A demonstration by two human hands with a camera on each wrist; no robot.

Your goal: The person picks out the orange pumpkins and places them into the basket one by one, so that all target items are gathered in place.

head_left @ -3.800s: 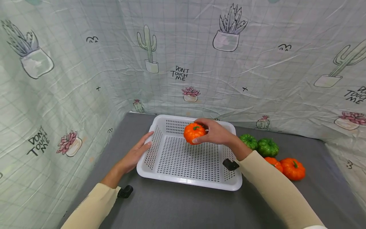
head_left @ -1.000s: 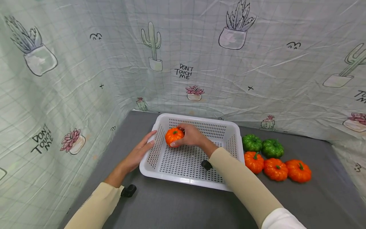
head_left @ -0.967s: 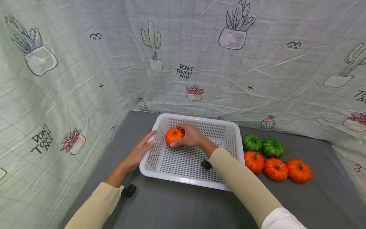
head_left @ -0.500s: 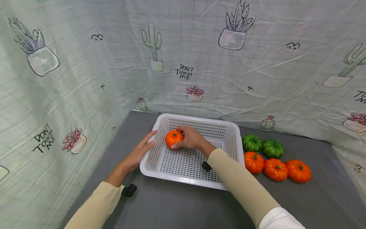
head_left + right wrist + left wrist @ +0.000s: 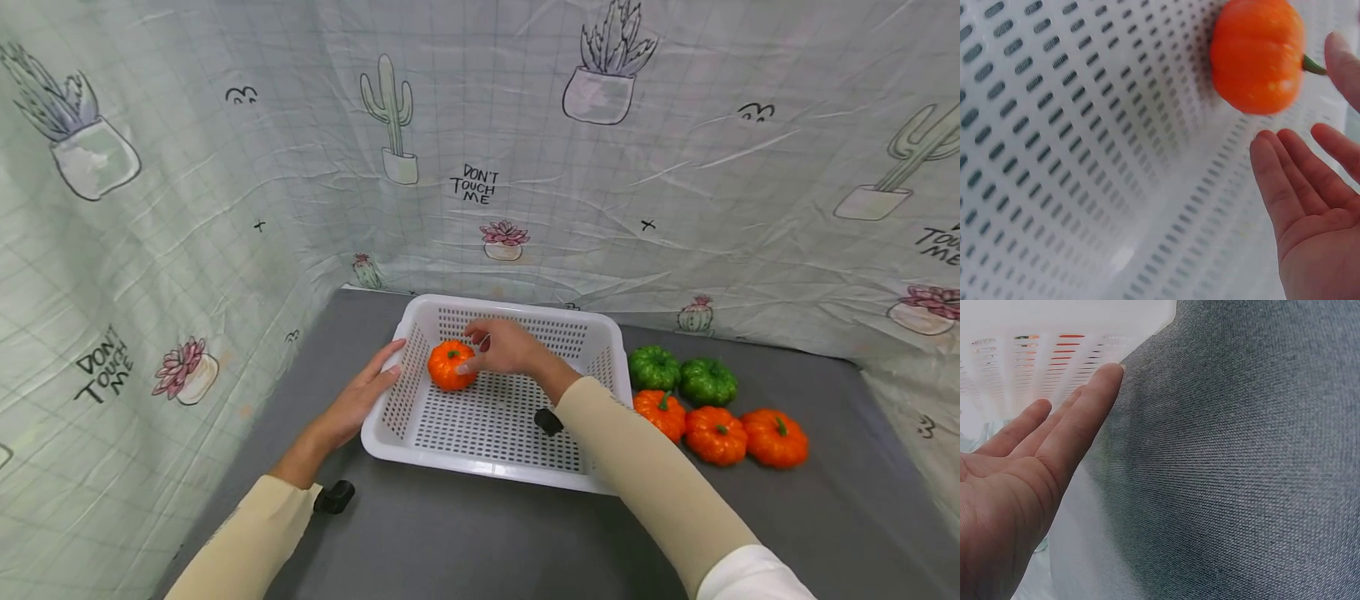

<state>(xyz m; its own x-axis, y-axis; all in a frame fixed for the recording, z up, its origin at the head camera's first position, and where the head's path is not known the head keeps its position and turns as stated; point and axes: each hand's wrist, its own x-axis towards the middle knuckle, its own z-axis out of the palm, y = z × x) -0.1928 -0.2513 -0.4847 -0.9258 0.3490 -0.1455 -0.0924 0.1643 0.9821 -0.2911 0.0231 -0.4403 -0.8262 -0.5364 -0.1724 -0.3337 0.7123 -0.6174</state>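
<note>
In the head view, a small orange pumpkin [image 5: 451, 367] with a green stem sits at the left end of a white perforated plastic basket [image 5: 487, 468]. My right hand [image 5: 510, 348] hovers just right of it, fingers spread and holding nothing. The right wrist view shows a gap between the pumpkin [image 5: 1259, 56] and the fingers of the right hand [image 5: 1316, 212]. My left hand [image 5: 362, 398] rests against the basket's left outer wall. In the left wrist view, the left hand [image 5: 1041, 456] has straight fingers touching the basket wall [image 5: 1085, 319].
Right of the basket, two green pumpkins [image 5: 708, 382] lie behind three orange pumpkins [image 5: 716, 435] on the grey tabletop [image 5: 465, 533]. A cloth [image 5: 480, 117] printed with cacti hangs behind the table and along its left side.
The right hand carried the orange pumpkin leftward and set it down on the basket floor. Its fingers have since let go and lifted slightly to the right. The left hand stays at the basket.
</note>
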